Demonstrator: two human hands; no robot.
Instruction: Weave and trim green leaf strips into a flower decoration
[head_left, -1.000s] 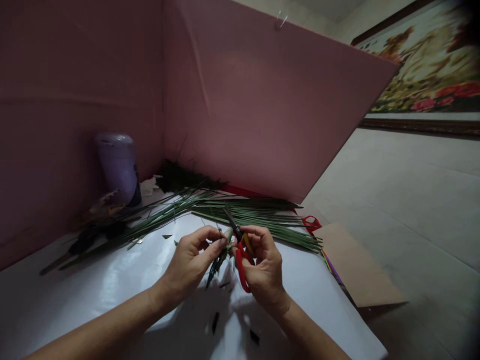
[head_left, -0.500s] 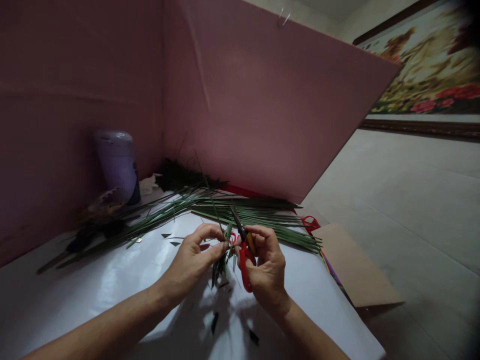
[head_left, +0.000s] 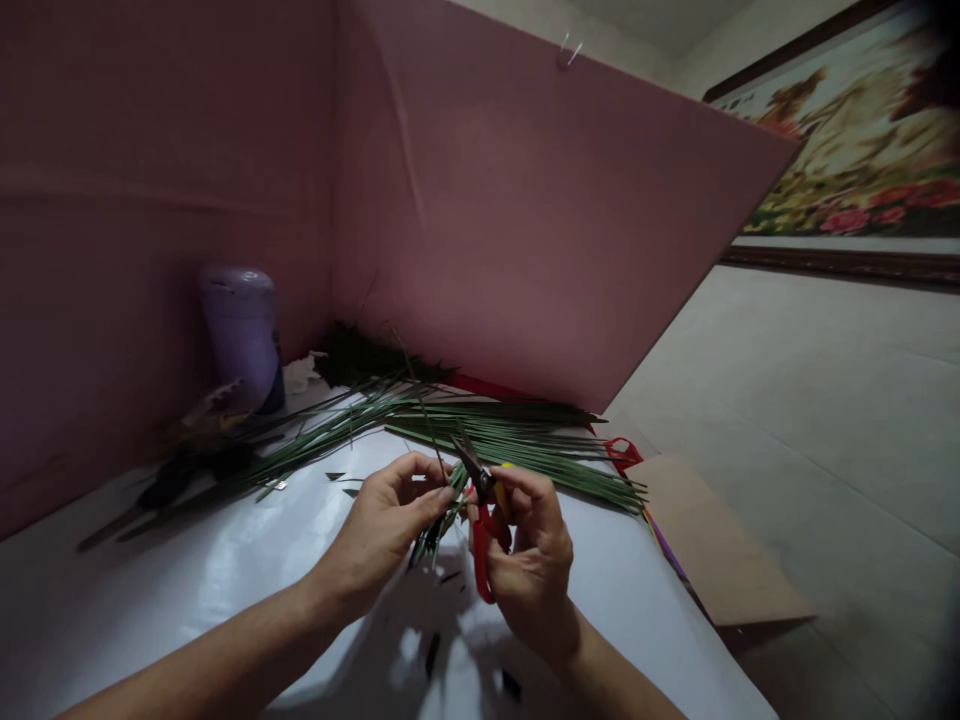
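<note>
My left hand [head_left: 390,515] pinches a small bundle of green leaf strips [head_left: 430,542] between thumb and fingertips. The strips' cut-looking ends hang below the fingers, and one thin stem rises above them. My right hand [head_left: 536,550] is closed round red-handled scissors [head_left: 481,572], whose dark blades point up and away, close to the bundle. Part of the handles is hidden by my fingers. Beyond both hands, a spread of long green leaves [head_left: 517,440] lies on the white table surface [head_left: 262,590].
Dark leaf scraps [head_left: 433,652] lie on the near table. At the back left stands a purple canister [head_left: 240,335], with a dark-handled tool [head_left: 112,528] in front. Pink panels [head_left: 525,220] close off the back and left. Brown cardboard [head_left: 724,545] sits at the right edge.
The hanging ends of the leaf strips have swung a little left. In my right hand the scissors have tilted slightly, their red handle lower and further left. The view has shifted slightly.
</note>
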